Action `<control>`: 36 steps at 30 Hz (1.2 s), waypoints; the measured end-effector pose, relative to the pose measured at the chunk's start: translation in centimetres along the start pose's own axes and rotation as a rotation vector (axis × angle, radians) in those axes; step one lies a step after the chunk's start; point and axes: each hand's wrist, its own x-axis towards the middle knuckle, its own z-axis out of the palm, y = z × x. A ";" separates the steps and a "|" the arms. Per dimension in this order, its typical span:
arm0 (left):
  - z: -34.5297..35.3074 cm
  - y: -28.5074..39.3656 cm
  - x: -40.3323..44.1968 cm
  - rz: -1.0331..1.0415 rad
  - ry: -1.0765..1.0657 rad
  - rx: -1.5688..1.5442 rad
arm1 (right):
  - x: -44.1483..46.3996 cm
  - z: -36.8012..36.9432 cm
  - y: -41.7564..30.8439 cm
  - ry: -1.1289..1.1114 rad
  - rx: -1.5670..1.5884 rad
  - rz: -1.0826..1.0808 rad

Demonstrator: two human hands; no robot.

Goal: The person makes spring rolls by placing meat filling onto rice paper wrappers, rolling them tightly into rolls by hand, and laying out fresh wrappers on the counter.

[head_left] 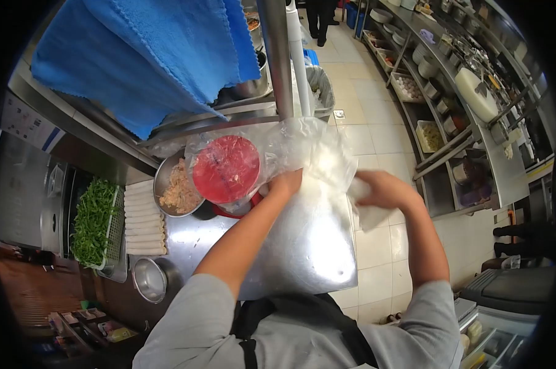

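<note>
A clear, crumpled plastic bag (318, 150) stretches across the far right corner of the steel table, between my two hands. My left hand (285, 182) grips its near side, the fingertips partly covered by the film. Off the table's right edge, my right hand (376, 189) is closed on the bag's other side and slightly blurred; a loose flap of film hangs below it. Left of my left hand lies a round red disc (226, 169) under clear plastic, with another red piece showing beneath it. A steel bowl of pale minced filling (181, 189) sits beside the disc.
Pale rolls (145, 216) lie stacked at the left, next to a basket of green leaves (96, 221). A small steel bowl (150, 280) stands nearer me. A blue cloth (142, 55) hangs above; a metal post (275, 55) rises behind the table. Shelving (407, 92) lines the right.
</note>
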 end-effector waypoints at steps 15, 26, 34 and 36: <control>-2.1 2.1 -13.3 0.350 0.642 0.178 | -13.1 7.9 3.1 0.427 0.453 0.124; -7.4 2.3 -7.8 -0.359 0.360 -0.816 | 3.4 8.1 -1.9 0.615 0.576 0.160; -4.7 4.3 -17.2 0.372 0.684 -0.634 | 24.1 11.4 -5.6 0.262 -0.191 -0.329; -6.4 6.4 -20.9 0.529 0.714 -0.480 | 28.8 14.1 -2.6 0.289 -0.174 -0.335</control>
